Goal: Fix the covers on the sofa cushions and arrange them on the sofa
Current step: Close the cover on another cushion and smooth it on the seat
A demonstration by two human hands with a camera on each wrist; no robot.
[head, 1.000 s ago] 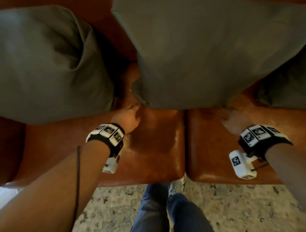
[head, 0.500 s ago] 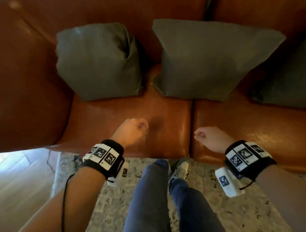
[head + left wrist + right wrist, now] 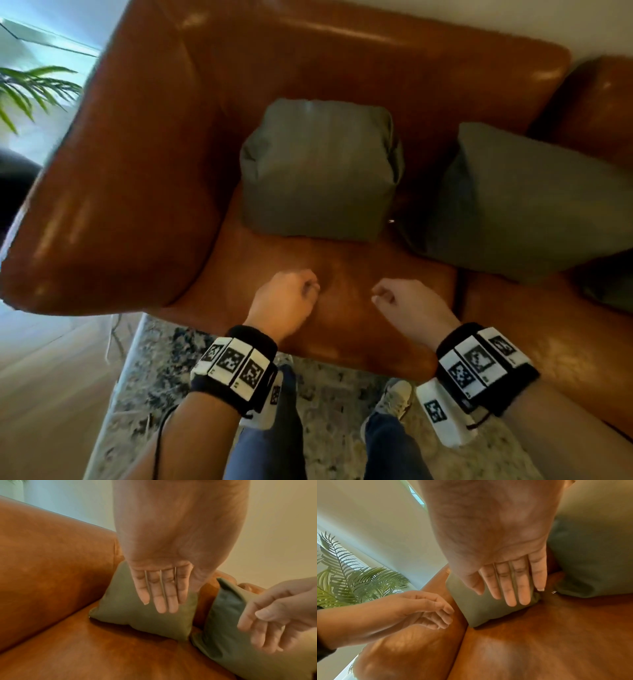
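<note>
Two hands, both empty: our left hand (image 3: 286, 299) and right hand (image 3: 409, 305) hang with fingers (image 3: 162, 596) loosely curled, holding nothing, above the front of the sofa (image 3: 342, 308) seat. Behind them, one green cushion (image 3: 320, 171) stands against the sofa back; a second cushion (image 3: 524, 202) leans just beside it, rightward. Beyond the sofa's arm, a palm plant (image 3: 30, 89).

The sofa (image 3: 308, 68) looks like smooth tan leather with a soft gloss that catches pale highlights on its arm and seat. Both green cushions (image 3: 322, 171) wear matt woven cloth covers, lightly creased. The rug (image 3: 164, 377) looks rough and mottled, the floor (image 3: 51, 394) like pale smooth wood.
</note>
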